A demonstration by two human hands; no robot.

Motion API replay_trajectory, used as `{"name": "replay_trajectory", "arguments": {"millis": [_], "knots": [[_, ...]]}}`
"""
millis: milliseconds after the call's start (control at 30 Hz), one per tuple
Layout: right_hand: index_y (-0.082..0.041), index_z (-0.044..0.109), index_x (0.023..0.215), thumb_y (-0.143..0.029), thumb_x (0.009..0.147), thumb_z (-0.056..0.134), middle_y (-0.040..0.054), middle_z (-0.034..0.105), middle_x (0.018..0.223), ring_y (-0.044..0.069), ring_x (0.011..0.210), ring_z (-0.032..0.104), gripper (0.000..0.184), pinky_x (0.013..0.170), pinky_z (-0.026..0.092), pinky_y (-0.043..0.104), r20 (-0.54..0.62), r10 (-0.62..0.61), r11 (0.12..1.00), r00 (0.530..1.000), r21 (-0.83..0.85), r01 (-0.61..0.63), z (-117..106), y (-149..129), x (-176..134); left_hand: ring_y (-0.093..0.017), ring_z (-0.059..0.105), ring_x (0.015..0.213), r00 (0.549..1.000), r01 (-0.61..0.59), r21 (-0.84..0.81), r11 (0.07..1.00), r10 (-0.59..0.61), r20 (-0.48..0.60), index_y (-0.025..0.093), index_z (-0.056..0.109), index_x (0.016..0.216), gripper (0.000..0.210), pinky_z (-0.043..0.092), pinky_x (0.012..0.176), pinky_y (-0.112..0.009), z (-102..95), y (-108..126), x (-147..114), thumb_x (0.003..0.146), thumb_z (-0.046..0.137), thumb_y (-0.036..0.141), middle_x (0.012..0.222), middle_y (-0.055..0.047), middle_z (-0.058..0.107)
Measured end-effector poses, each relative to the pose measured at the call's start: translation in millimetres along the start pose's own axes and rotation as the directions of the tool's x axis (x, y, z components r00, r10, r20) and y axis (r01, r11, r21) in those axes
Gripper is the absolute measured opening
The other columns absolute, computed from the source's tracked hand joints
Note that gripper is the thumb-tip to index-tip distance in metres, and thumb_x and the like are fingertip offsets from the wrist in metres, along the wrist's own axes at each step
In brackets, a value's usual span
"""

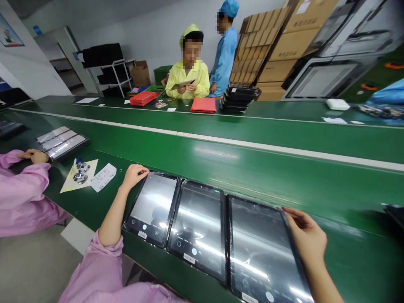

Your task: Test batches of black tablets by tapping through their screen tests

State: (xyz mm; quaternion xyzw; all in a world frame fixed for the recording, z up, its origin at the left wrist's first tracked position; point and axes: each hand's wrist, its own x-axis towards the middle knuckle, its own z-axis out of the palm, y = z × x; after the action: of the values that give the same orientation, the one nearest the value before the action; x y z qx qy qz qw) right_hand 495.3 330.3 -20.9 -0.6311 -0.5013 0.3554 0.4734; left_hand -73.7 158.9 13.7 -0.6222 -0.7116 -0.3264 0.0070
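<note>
Three tablets lie side by side in front of me in what looks like a thin black tray (226,240). The left tablet (154,206), the middle tablet (198,227) and the right tablet (263,252) are lit, with round camera-style buttons along the near edge. Light glares across their glossy faces. My left hand (135,174) pinches the far left corner, fingers closed at the rim. At the far right corner, my right hand (306,235) has its thumb and fingers closed on the edge; some fingertips are hidden.
Left of me, a co-worker's hands (34,155) rest by another tray of tablets (63,143). Between us lie a paper with small metal parts (82,172) and a handwritten note (103,177). Across the green bench, a person in yellow (189,80) holds a tablet near red stacks (203,105) and black trays (238,99).
</note>
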Motion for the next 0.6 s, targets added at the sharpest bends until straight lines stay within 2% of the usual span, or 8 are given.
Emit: {"name": "replay_trajectory", "arguments": {"millis": [133, 267, 467, 600], "knots": [[-0.020, 0.070, 0.083, -0.057, 0.048, 0.071, 0.0092, 0.074, 0.088, 0.028, 0.087, 0.069, 0.051, 0.089, 0.052, 0.041, 0.001, 0.022, 1.000, 1.000, -0.002, -0.022, 0, -4, -2, -0.018, 0.064, 0.074, 0.988, 0.141, 0.012, 0.990, -0.140, -0.068, 0.023, 0.075, 0.089, 0.022, 0.047, 0.075, -0.030, 14.8, -13, 1, 0.094, 0.057, 0.035, 0.086, -0.003, 0.074], [-0.020, 0.070, 0.082, -0.058, 0.049, 0.070, 0.0094, 0.075, 0.088, 0.029, 0.086, 0.069, 0.051, 0.087, 0.054, 0.040, 0.001, -0.005, 1.000, 1.000, -0.027, 0.005, 0, -3, -1, -0.017, 0.064, 0.072, 0.972, 0.229, 0.019, 0.973, -0.228, -0.047, 0.023, 0.075, 0.091, 0.022, 0.046, 0.071, -0.028, 24.2, -26, 3, 0.093, 0.055, 0.033, 0.086, -0.002, 0.074], [-0.021, 0.071, 0.084, -0.060, 0.053, 0.069, 0.0079, 0.076, 0.086, 0.028, 0.084, 0.070, 0.050, 0.082, 0.055, 0.039, 0.029, -0.033, 0.999, 0.999, -0.038, 0.034, -2, 2, 1, -0.018, 0.065, 0.084, 0.972, 0.234, 0.028, 0.972, -0.235, 0.019, 0.026, 0.074, 0.095, 0.029, 0.046, 0.079, -0.029, 24.2, -26, 4, 0.097, 0.049, 0.041, 0.099, -0.002, 0.074], [-0.022, 0.071, 0.084, -0.061, 0.051, 0.070, 0.0070, 0.077, 0.086, 0.030, 0.086, 0.071, 0.051, 0.080, 0.053, 0.038, 0.062, 0.007, 0.999, 0.998, -0.051, -0.004, -5, -3, 1, -0.019, 0.062, 0.081, 0.974, 0.221, 0.053, 0.974, -0.223, 0.040, 0.026, 0.071, 0.095, 0.022, 0.045, 0.078, -0.031, 24.3, -22, 4, 0.093, 0.052, 0.034, 0.090, -0.001, 0.071]]}}
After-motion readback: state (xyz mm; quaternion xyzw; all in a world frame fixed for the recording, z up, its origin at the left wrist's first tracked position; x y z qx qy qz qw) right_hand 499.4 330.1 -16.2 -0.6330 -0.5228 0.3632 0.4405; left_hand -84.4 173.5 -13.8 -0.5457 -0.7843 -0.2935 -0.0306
